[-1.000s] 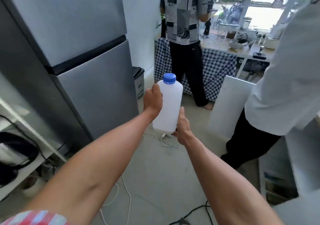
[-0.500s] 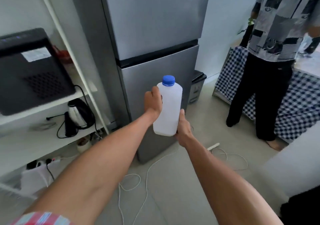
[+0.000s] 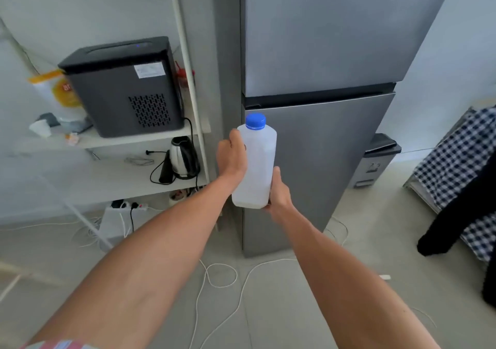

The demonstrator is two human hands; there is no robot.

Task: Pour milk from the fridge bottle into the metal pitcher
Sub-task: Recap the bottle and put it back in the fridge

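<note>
A white plastic milk bottle (image 3: 257, 160) with a blue screw cap (image 3: 255, 121) is held upright in front of me, cap on. My left hand (image 3: 231, 156) wraps its upper left side. My right hand (image 3: 279, 191) cups its lower right corner and base. Directly behind the bottle stands the grey two-door fridge (image 3: 322, 61) with both doors closed. No metal pitcher is in view.
A white shelf rack (image 3: 188, 85) at left carries a black appliance (image 3: 123, 85) and, lower, a kettle (image 3: 182, 158). Cables (image 3: 220, 276) trail over the floor. A small bin (image 3: 381, 160) sits right of the fridge. A checked cloth (image 3: 461, 166) and a person's dark trouser leg (image 3: 464, 214) are at far right.
My view has swung left, so the fridge now sits straight ahead and the standing people have mostly left the frame. Both hands keep the same hold on the bottle.
</note>
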